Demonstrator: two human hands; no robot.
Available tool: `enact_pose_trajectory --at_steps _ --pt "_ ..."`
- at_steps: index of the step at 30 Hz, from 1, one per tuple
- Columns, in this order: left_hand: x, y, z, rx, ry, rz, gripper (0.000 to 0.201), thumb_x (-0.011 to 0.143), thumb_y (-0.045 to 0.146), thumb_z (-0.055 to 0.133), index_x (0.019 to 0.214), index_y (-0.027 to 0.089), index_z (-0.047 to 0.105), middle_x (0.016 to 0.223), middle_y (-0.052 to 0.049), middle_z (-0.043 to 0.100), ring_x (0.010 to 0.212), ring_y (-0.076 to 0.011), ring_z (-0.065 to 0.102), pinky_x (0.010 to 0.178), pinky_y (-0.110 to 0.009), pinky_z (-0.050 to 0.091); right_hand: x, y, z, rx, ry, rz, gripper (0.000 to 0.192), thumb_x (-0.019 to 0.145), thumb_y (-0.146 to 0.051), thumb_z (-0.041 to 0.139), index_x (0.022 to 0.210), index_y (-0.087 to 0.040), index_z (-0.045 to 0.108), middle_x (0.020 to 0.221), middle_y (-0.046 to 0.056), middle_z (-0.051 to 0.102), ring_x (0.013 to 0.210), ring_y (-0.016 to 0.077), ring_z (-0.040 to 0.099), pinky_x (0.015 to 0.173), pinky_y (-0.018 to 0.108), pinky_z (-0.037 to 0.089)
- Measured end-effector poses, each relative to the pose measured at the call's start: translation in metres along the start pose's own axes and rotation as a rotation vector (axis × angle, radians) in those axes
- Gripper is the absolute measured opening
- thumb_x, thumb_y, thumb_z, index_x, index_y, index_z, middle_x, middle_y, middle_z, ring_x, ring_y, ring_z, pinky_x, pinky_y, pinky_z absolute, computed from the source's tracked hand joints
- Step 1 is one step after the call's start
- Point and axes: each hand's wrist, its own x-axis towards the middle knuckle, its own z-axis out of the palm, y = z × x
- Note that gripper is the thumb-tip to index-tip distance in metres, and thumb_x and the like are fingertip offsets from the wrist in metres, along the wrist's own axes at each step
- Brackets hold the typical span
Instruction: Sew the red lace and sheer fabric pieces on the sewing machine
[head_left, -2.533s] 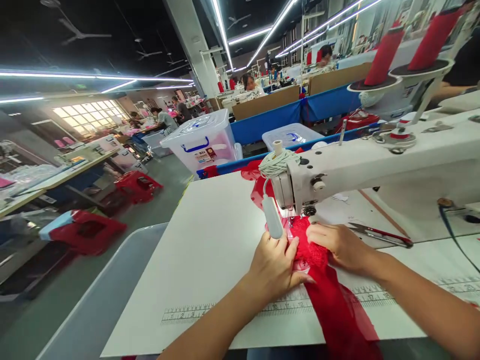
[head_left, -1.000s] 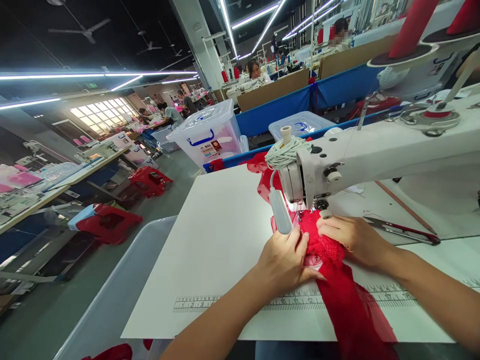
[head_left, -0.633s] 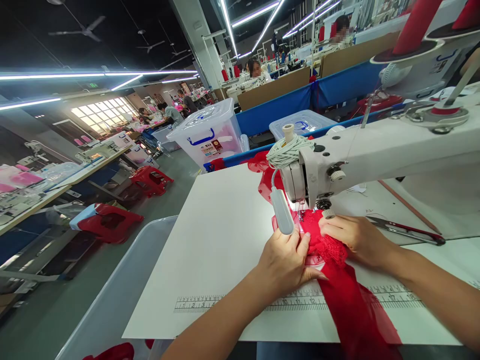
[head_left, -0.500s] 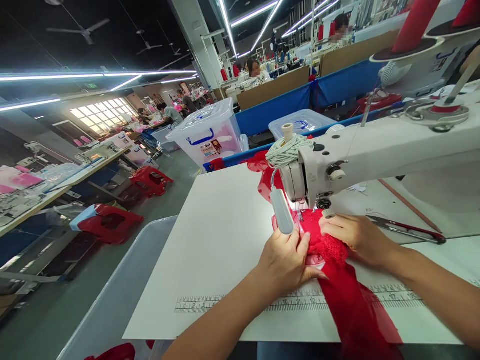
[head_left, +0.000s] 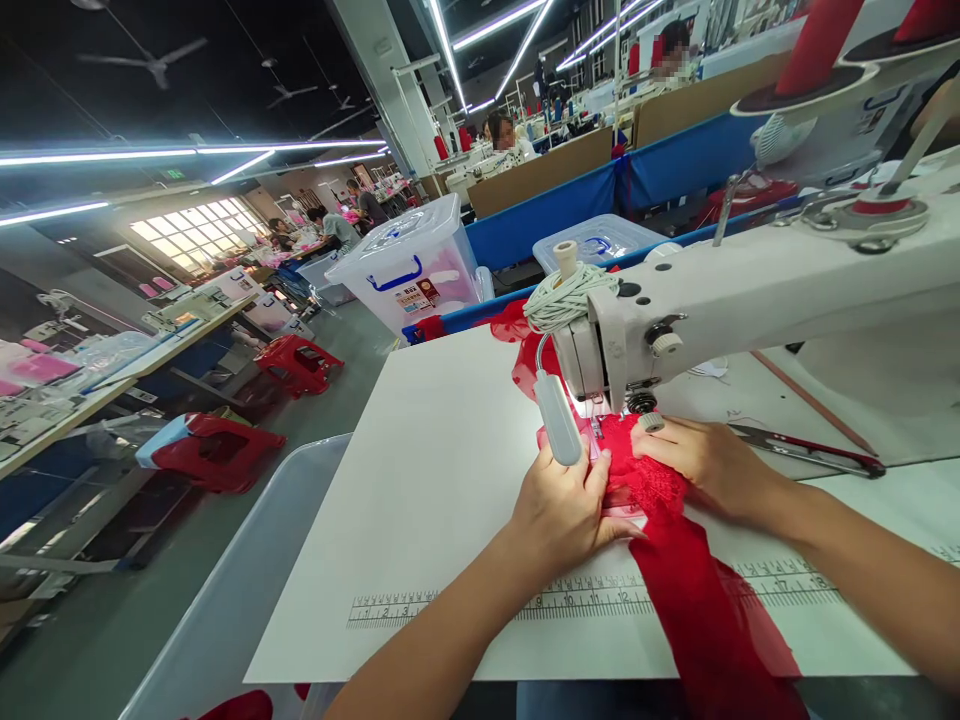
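- The grey bin (head_left: 225, 590) stands at the left edge of the white table (head_left: 442, 500); nothing on this side has changed in the last seconds.
- The left hand (head_left: 562, 510) lies flat on the left edge of the red fabric (head_left: 675, 590), fingers spread and pressing down, not clenched. It touches the lamp (head_left: 556, 432) with its fingertips. It is in almost the same place as half a second ago.
- The fabric runs from the table's near edge, over the printed ruler (head_left: 585, 600), up to the needle area under the machine (head_left: 750, 300). More red fabric (head_left: 517, 350) shows behind the machine head. Compared with 2.5 s ago, both hands sit a little closer to the presser foot, so I judge that the fabric is being fed slowly forward through the seam.
- The right hand (head_left: 705, 465) presses the lace part from the right, fingers bent on the cloth just under the machine head; it pins the cloth and does not lift it.
- The scissors (head_left: 806, 452) lie untouched to the right of this hand, apart from it.
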Motion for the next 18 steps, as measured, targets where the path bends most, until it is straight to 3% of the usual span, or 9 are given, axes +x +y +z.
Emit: enact_pose_trajectory --at_steps 5,8,11,13,15,18 --pt "0.0 -0.003 0.001 -0.017 -0.011 0.0 0.083 0.089 0.074 0.021 0.119 0.007 0.061 0.109 -0.021 0.067 0.101 -0.0329 0.062 0.079 -0.045 0.05 0.001 0.0 -0.004 0.096 -0.024 0.006 0.016 0.087 -0.022 0.044 0.093 -0.023 0.059 0.091 0.008 0.064 0.08 0.0213 0.056 0.06 0.029 0.04" --pt "0.003 -0.004 -0.002 -0.053 -0.018 0.04 0.074 0.092 0.07 0.025 0.107 0.009 0.064 0.1 -0.018 0.067 0.098 -0.0296 0.061 0.069 -0.037 0.049 0.004 0.0 -0.006 0.144 -0.042 -0.045 0.016 0.091 -0.029 0.044 0.088 -0.023 0.058 0.084 0.007 0.064 0.073 0.0203 0.056 0.059 0.029 0.04" --pt "0.006 -0.006 -0.004 -0.052 -0.008 0.045 0.04 0.098 0.044 0.039 0.087 0.014 0.064 0.08 -0.008 0.063 0.078 -0.0213 0.06 0.059 -0.03 0.044 0.005 0.0 -0.006 0.142 -0.025 -0.042 0.018 0.092 -0.024 0.039 0.088 -0.022 0.056 0.077 0.005 0.062 0.065 0.0194 0.053 0.056 0.029 0.038" --pt "0.007 -0.007 -0.002 -0.028 -0.001 0.01 0.024 0.094 0.019 0.042 0.078 0.017 0.061 0.071 -0.004 0.058 0.066 -0.017 0.055 0.055 -0.028 0.039 0.005 -0.002 -0.004 0.145 -0.025 -0.019 0.019 0.087 -0.016 0.041 0.096 -0.021 0.057 0.082 0.006 0.063 0.069 0.0198 0.054 0.058 0.029 0.039" --pt "0.008 -0.009 0.002 -0.097 -0.023 -0.039 0.025 0.087 0.005 0.04 0.078 0.018 0.059 0.069 -0.003 0.057 0.063 -0.0161 0.053 0.052 -0.027 0.036 0.006 -0.005 -0.002 0.143 -0.054 0.0 0.024 0.081 -0.013 0.044 0.099 -0.022 0.058 0.087 0.006 0.063 0.073 0.0201 0.055 0.06 0.029 0.039" --pt "0.008 -0.014 0.007 -0.354 -0.074 -0.12 0.025 0.086 0.004 0.037 0.089 0.018 0.057 0.082 -0.004 0.062 0.071 -0.0163 0.057 0.052 -0.026 0.04 0.008 -0.01 0.001 0.202 -0.045 0.069 0.011 0.083 -0.02 0.047 0.079 -0.023 0.057 0.076 0.003 0.057 0.062 0.0173 0.049 0.053 0.028 0.035"
